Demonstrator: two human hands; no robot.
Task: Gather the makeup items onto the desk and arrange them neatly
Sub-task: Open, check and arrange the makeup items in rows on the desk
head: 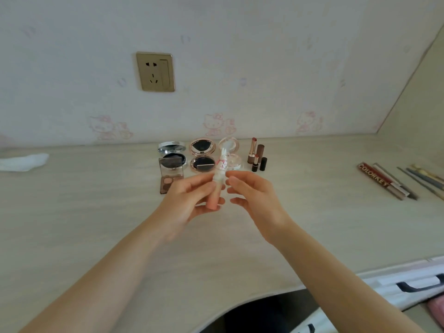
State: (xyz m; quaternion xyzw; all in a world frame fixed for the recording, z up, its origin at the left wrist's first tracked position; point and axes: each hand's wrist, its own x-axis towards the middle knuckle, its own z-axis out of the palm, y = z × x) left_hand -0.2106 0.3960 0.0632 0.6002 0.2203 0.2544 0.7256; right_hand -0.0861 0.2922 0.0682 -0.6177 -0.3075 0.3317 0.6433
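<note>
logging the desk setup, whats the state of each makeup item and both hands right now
rabbit-topped tube: upright, held off the desk
left hand: grips the tube
right hand: fingertips at the tube's cap
silver compact: open
rose-gold compact: open
eyeshadow palette: open
two lipsticks: uncapped, upright
pencils: lying flat

**Background, non-task**

Gold wall socket [155, 71] set in pale wallpaper with faint pink cartoon-cat prints [217, 124]. Crumpled white tissue [23, 161] at far left of the bench [96, 212], near the wall. White bag with dark handle [418, 286] below the bench's front edge, right. Pink cloth [436, 308] beside it.
</note>
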